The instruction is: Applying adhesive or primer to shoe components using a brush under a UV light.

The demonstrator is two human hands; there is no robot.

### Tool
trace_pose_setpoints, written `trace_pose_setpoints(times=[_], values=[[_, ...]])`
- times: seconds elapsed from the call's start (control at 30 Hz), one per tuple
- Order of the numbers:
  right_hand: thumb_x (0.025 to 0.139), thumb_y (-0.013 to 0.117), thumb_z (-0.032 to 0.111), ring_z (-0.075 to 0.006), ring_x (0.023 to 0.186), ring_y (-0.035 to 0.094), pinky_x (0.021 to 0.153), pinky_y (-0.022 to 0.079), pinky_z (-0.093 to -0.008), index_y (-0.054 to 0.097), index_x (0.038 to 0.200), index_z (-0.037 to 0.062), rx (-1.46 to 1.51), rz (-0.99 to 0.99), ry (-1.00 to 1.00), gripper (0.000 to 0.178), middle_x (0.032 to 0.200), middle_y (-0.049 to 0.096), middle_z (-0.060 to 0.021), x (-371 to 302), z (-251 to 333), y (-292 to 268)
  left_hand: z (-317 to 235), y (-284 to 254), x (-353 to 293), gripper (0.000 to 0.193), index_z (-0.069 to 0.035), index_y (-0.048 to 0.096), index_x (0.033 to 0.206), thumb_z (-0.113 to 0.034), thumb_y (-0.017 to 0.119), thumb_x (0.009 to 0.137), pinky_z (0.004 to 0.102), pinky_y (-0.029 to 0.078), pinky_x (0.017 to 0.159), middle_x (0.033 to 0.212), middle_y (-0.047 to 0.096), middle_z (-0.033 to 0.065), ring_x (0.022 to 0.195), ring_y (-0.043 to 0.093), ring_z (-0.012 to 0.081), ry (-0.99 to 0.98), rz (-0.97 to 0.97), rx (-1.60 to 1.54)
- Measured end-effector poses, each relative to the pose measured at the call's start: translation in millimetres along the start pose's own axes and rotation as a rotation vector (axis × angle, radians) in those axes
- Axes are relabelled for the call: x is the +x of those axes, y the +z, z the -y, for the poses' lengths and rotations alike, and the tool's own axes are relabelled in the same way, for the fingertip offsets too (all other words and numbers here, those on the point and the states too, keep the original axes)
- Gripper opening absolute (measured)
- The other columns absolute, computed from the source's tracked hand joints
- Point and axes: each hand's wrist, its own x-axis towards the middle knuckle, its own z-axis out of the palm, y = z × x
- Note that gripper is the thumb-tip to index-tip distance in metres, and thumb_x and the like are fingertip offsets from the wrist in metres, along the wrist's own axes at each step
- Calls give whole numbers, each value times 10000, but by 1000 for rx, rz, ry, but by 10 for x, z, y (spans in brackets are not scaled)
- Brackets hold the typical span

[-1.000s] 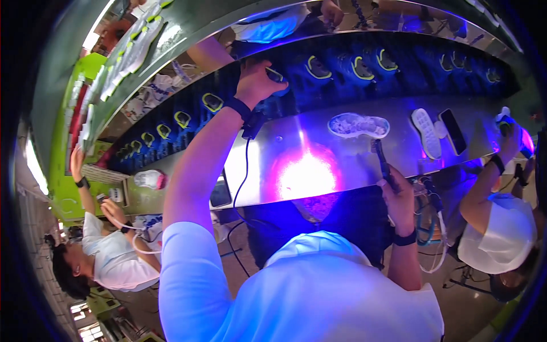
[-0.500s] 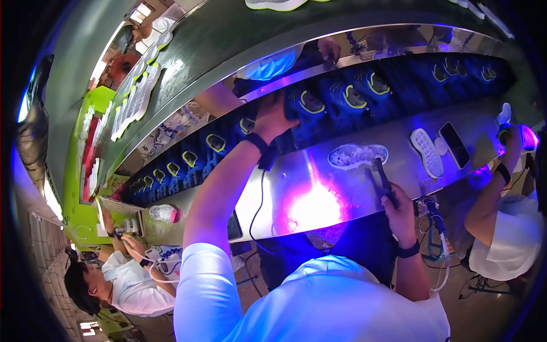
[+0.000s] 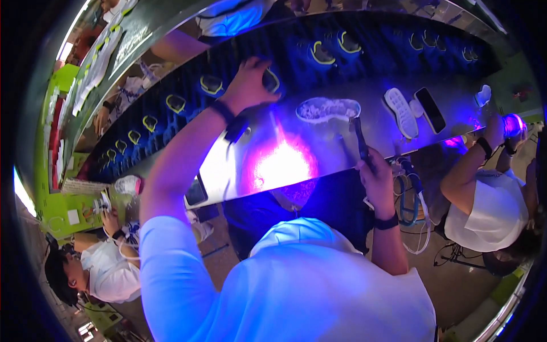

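My left hand (image 3: 249, 88), stretched out to the row of dark shoes, has its fingers curled round a dark shoe upper (image 3: 272, 81) with a light collar edge. Most of that upper blends into the dark strip behind it. My right hand (image 3: 376, 174) is wrapped round a dark-handled brush (image 3: 361, 139). Its head is at the right end of a white shoe sole (image 3: 327, 110), which lies flat on the metal bench (image 3: 336, 142) and has a patchy whitish surface. Whether the bristles touch the sole I cannot tell.
Several dark shoes with yellow-green collars, one here (image 3: 322, 53), line the dark strip. A second white sole (image 3: 401, 113) and a phone (image 3: 429, 110) lie to the right. Bright light glares on the bench. Co-workers sit at left (image 3: 108, 268) and right (image 3: 484, 211).
My view has shifted, so the bench sits higher and further left. My left hand has closed on a shoe upper and drawn it slightly nearer. The brush stays by the sole's right end.
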Motion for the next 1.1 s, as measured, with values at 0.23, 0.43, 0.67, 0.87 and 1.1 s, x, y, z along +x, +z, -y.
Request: trace_pose_setpoints(times=[0.23, 0.43, 0.67, 0.87, 1.1], values=[[969, 615, 47, -28, 598, 471, 522, 377, -204, 578, 1362, 15, 26, 125, -52, 396, 808, 605, 18, 58, -39, 294, -500, -228, -1951, 865, -109, 483, 1465, -299, 818, 690, 485, 468, 1090, 1495, 411, 211, 1370, 451, 413, 226, 211, -124], [969, 630, 40, -44, 653, 478, 575, 396, -219, 603, 1340, 5, 35, 152, -103, 373, 812, 586, 33, -30, 211, 494, -705, 72, -2129, 722, -133, 536, 1414, -397, 782, 788, 419, 552, 654, 975, 627, 155, 784, 660, 327, -154, -18, -14], [969, 631, 28, -45, 693, 512, 610, 419, -216, 594, 1353, -9, -33, 85, -145, 388, 861, 627, 16, -230, 423, 496, -937, -48, -2495, 664, -92, 560, 1362, -226, 761, 743, 442, 557, 653, 911, 612, 136, 722, 652, 326, 262, 200, -75], [950, 685, 53, -61, 743, 580, 679, 465, -222, 648, 1297, -25, -39, 115, -131, 358, 898, 665, -3, -404, 660, 600, -723, -379, -2764, 677, -40, 599, 1331, -255, 874, 750, 380, 592, 862, 1202, 667, 158, 1017, 710, 305, 37, -251, -490], [921, 721, 54, -91, 752, 608, 710, 489, -235, 690, 1245, -22, -81, 277, -200, 333, 906, 696, -30, -602, 972, 755, -899, -639, -2809, 579, -32, 676, 1232, -61, 771, 661, 484, 555, 986, 1213, 643, 173, 1133, 652, 397, 280, -634, -361]])
